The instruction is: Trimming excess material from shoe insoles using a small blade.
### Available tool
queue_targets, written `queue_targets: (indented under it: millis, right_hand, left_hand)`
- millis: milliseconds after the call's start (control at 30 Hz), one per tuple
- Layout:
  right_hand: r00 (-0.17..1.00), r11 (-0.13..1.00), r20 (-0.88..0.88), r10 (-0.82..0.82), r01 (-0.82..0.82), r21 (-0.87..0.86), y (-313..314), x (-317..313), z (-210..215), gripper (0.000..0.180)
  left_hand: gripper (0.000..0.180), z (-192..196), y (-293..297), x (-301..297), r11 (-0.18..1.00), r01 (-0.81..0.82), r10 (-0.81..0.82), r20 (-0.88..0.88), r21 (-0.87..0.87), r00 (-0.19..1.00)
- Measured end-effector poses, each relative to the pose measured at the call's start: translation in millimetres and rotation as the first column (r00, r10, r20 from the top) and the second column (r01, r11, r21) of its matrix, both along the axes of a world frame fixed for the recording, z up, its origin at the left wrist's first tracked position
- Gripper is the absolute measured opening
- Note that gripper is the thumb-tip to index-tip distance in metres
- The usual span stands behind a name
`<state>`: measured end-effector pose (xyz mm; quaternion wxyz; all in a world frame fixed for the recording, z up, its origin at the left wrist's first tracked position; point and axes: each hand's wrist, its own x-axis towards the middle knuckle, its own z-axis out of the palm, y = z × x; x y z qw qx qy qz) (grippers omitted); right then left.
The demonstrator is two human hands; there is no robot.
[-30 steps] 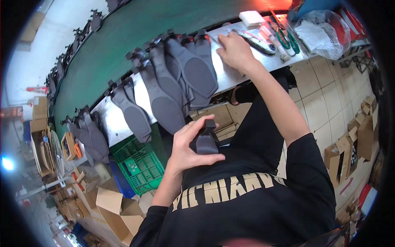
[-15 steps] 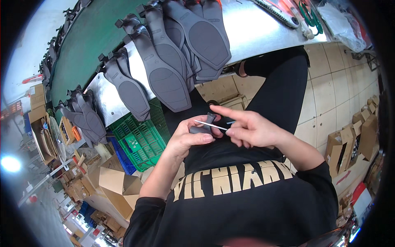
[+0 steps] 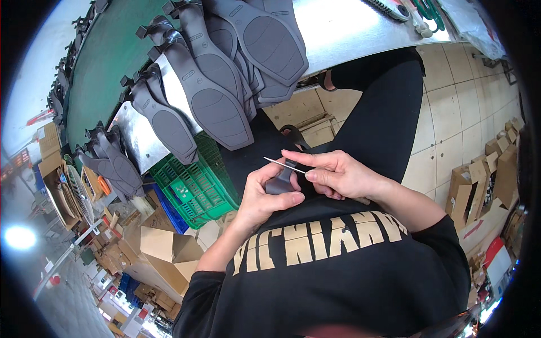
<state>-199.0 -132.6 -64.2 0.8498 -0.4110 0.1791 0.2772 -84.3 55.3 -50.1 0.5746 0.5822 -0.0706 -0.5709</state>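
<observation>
My left hand (image 3: 260, 198) is closed around a small dark grey piece (image 3: 277, 185), which looks like a shoe heel; the fingers hide part of it. Above it, my right hand (image 3: 348, 176) pinches a thin, pointed metal tool (image 3: 286, 165) between thumb and fingers, its tip toward the left hand. Whether the tool touches the piece I cannot tell. Both hands are over my lap. Beyond them, dark grey heeled shoe soles (image 3: 218, 115) lie in overlapping groups along the bench edge, with a smaller cluster of soles (image 3: 115, 163) at the left.
The bench has a metal edge (image 3: 338, 36) and a green surface (image 3: 112, 62). Green-handled scissors (image 3: 437, 17) and a brush (image 3: 389, 10) lie at its far right. A green crate (image 3: 197, 197) and an open cardboard box (image 3: 169, 253) are at my left; more boxes (image 3: 473, 186) stand right.
The tool is still between the right fingers, its tip a little higher and farther left. The left hand has shifted slightly right, and the bench and soles sit farther left in view.
</observation>
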Motion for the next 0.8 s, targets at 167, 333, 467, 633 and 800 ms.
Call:
queue_targets:
  millis: [167, 333, 467, 633, 800]
  right_hand:
    - [0.999, 0.999, -0.043, -0.001, 0.003, 0.047, -0.5, -2.9, -2.7, 0.047]
    - [0.993, 0.991, -0.115, -0.002, 0.018, 0.131, -0.5, -5.3, -6.0, 0.046]
    - [0.995, 0.993, -0.099, 0.004, 0.008, 0.121, -3.9, -5.7, -11.7, 0.044]
    - [0.996, 0.972, -0.088, -0.027, 0.047, 0.232, -10.6, -7.6, -16.7, 0.045]
    - [0.998, 0.992, 0.06, -0.037, 0.029, 0.119, -14.8, -7.3, 1.6, 0.06]
  left_hand:
    - [0.025, 1.8, -0.2, -1.0, 0.997, 0.058, -0.062, 0.065, 0.056, 0.996]
    - [0.026, -1.9, 0.5, -3.7, 0.997, 0.068, -0.07, 0.062, 0.044, 0.996]
    - [0.027, -1.4, -1.7, -5.6, 0.993, 0.107, -0.11, 0.076, 0.05, 0.991]
    - [0.036, 3.2, -8.9, -7.8, 0.991, 0.105, -0.117, 0.158, 0.083, 0.981]
    - [0.06, 4.9, -20.6, -9.3, 0.985, 0.081, -0.168, 0.729, 0.154, 0.663]
